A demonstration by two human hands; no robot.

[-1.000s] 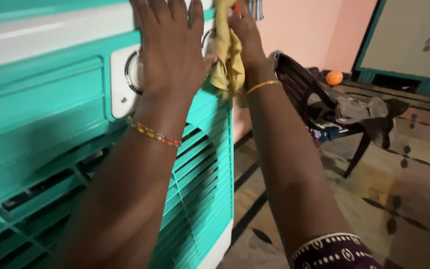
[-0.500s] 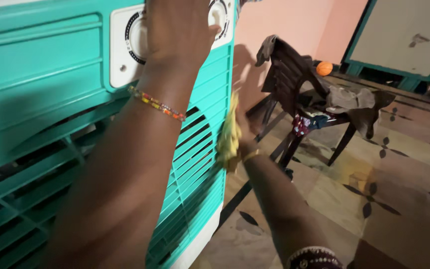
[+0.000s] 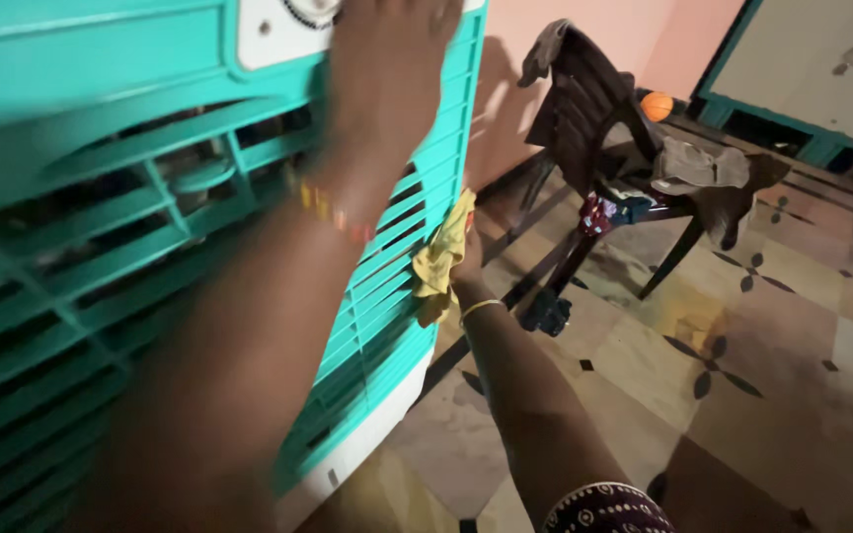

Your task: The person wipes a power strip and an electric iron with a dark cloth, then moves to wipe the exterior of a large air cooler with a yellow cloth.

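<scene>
Our right hand (image 3: 466, 266) is clenched around a yellow cloth (image 3: 440, 259), pressing it against the slatted corner of the teal air cooler (image 3: 101, 197). Our left hand (image 3: 392, 54) lies flat and released — palm on the cooler's upper front, beside its white control panel (image 3: 283, 30). Well beyond the cooler stands a dark chair (image 3: 604, 118) — an orange ball (image 3: 657, 106) behind it.

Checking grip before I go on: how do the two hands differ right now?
The left hand lies flat high on the teal cooler, holding nothing; the right hand is lower, by the side louvres, gripping a yellow cloth. The left looks blurred, the right sharper. Both wrists wear bracelets.
</scene>
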